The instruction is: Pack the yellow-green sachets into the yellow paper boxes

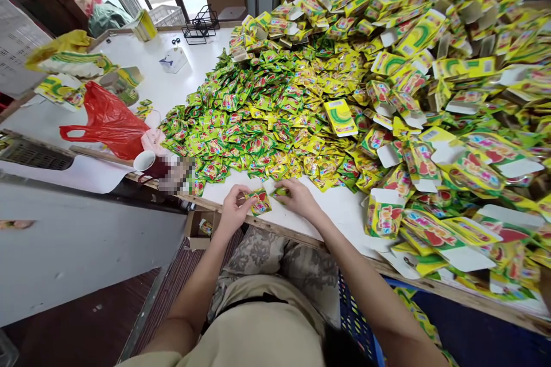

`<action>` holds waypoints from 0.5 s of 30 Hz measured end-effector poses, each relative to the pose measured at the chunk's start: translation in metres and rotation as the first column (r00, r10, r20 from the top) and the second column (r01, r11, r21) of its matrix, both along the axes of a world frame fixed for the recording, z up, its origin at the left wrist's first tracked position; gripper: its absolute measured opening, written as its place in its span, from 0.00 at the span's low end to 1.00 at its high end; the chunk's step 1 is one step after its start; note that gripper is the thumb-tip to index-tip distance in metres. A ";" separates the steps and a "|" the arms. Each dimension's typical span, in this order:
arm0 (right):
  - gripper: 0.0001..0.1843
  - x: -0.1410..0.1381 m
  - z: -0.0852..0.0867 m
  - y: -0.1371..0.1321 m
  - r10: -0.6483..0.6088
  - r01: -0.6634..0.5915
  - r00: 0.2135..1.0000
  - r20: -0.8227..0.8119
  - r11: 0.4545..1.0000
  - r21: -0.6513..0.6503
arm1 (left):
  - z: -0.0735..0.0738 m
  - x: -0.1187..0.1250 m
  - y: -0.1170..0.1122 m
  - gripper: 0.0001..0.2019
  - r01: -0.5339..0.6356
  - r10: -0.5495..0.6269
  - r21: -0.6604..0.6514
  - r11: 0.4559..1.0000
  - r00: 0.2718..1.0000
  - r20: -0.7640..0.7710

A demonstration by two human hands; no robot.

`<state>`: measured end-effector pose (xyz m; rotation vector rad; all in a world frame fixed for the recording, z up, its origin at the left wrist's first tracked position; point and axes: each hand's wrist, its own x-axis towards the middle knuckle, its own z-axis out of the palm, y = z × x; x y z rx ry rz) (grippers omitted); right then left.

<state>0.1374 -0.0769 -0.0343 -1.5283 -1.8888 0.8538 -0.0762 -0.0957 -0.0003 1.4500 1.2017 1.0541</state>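
My left hand [235, 206] is closed at the table's front edge. Between its thumb and fingers is a flat green and yellow sachet [260, 202] with a red melon picture. Just to the right, my right hand [298, 197] pinches another small green sachet [280, 191], partly covered by the fingers. Directly beyond both hands rises a wide heap of sachets [241, 120], greener on the left and yellower on the right. On top of the heap lies a yellow box [341, 117].
Many open printed boxes [385, 215] are piled along the right. Left of the heap are a dark red mug [150, 164], a red plastic bag [109, 120] and a black wire rack [201, 26]. Below the table are a small cardboard box [198, 235] and a blue crate [355, 315].
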 end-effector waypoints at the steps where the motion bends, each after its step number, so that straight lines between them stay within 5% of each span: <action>1: 0.11 0.011 0.003 -0.001 -0.048 0.048 0.995 -0.089 0.999 -0.009 | 0.000 0.005 0.000 0.10 0.031 -0.031 0.003 1.000 0.999 -0.019; 5: 0.17 0.045 0.032 -0.011 -0.219 0.187 0.889 -0.402 0.975 -0.118 | -0.001 0.030 0.002 0.07 0.196 -0.192 0.024 0.980 0.973 -0.129; 8: 0.18 0.052 0.058 -0.020 -0.206 0.159 0.843 -0.496 0.978 -0.136 | 0.003 0.045 0.006 0.08 0.312 -0.291 0.044 0.949 0.922 -0.256; 15: 0.14 0.042 0.069 -0.020 -0.081 0.084 0.967 -0.243 0.996 0.003 | 0.021 0.053 0.013 0.06 0.443 -0.346 0.037 0.896 0.747 -0.567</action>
